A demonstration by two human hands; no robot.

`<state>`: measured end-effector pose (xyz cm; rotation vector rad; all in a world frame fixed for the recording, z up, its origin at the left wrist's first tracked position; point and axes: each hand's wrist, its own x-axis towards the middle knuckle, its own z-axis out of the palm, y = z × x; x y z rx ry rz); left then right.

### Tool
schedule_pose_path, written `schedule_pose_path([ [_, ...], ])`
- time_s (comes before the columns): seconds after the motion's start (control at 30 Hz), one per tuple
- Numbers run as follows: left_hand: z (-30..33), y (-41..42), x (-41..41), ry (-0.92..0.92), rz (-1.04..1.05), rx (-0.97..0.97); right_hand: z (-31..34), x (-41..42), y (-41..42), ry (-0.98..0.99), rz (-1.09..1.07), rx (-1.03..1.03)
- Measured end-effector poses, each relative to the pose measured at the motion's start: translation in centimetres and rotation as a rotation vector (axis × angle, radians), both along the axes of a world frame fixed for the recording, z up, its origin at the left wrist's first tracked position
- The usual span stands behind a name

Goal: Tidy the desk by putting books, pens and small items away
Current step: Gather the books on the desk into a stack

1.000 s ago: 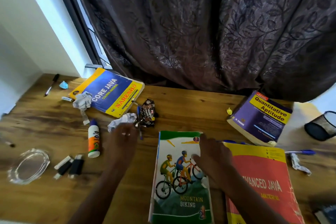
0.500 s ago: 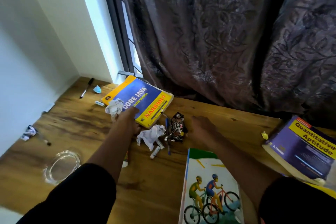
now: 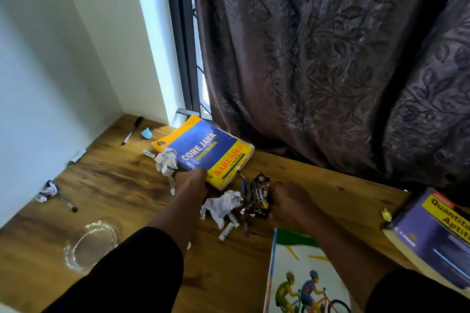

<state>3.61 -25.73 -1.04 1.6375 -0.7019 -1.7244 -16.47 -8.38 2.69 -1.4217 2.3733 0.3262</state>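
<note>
Your left hand (image 3: 189, 183) touches the near corner of the Core Java book (image 3: 203, 150); fingers hidden under it, can't tell if they grip. Your right hand (image 3: 292, 195) lies flat on the desk (image 3: 122, 185), fingers relaxed, holding nothing, just beside the chocolate wrapper (image 3: 259, 197). The book sits by the desk's back edge, near the curtain (image 3: 318, 63). Crumpled paper (image 3: 222, 204) and a blue pen (image 3: 244, 208) lie btwn your hands. Mountain-biking book (image 3: 302, 277) at the near edge, w/ the Quantitative Aptitude book (image 3: 432, 234) toward the right edge.
</note>
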Motion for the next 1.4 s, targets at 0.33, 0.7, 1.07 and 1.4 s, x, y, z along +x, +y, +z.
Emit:
schedule_pose_path([
  [0.33, 7.2, -0.5, -0.4, 0.197, 0.002, 0.003, -0.3, -0.4, -0.4, -0.070, -0.066, -0.020],
  [0.7, 13.7, -1.5, 0.2, 0.372, -0.026, -0.151, -0.6, -0.4, 0.3, -0.049, -0.024, -0.027],
  [1.07, 19.6, 7.9, 2.5, 0.564, -0.286, -0.245, 0.4, -2.8, 1.9, -0.448, -0.346, -0.276],
  [1.4, 19.1, 16.3, -0.5, 0.714, -0.628, -0.107, 7.8, 1.3, 11.2, -1.877, -0.726, -0.901],
])
